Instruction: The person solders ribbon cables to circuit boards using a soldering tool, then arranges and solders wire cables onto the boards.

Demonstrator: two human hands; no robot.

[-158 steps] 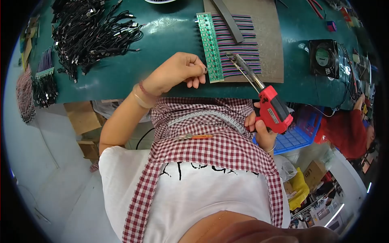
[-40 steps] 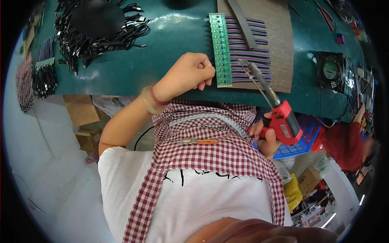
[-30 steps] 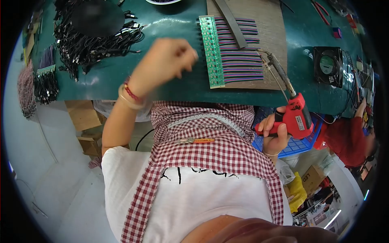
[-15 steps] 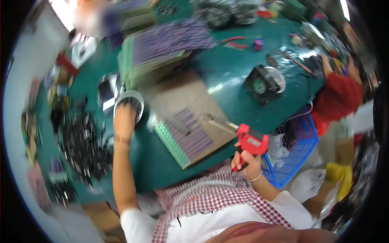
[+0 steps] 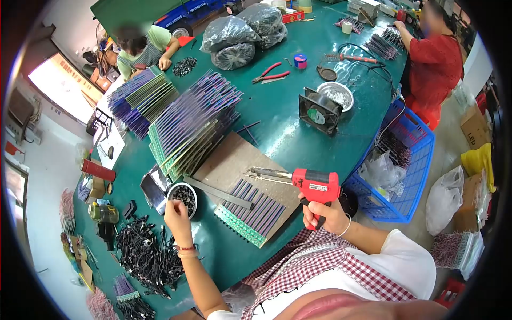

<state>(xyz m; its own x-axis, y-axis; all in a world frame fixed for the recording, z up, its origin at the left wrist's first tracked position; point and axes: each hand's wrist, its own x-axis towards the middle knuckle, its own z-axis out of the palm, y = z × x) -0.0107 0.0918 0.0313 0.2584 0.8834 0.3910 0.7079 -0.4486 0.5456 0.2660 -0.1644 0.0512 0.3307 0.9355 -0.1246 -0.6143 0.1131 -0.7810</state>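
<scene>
My right hand (image 5: pixel 326 214) is wrapped round the grip of a red and black soldering gun (image 5: pixel 317 185), whose metal tip points left above a brown board (image 5: pixel 220 159). On that board lies a green circuit panel (image 5: pixel 239 226) with a row of dark purple strips (image 5: pixel 261 212). A flat metal bar (image 5: pixel 218 192) rests across the strips. My left hand (image 5: pixel 177 216) is at the near edge of a white bowl (image 5: pixel 195 200) of small black parts. Its fingers are pinched together; what they hold, if anything, is too small to make out.
Stacked strip panels (image 5: pixel 194 117) stand beyond the board. Black cables (image 5: pixel 146 256) lie in a heap at left. Red pliers (image 5: pixel 271 73), a small fan (image 5: pixel 320 112) and a blue basket (image 5: pixel 394 210) are further right. Two other people sit at the table.
My left hand has come up out of the bowl to its near edge. The soldering gun stays in my right hand above the board. The whole view has shifted and sharpened.
</scene>
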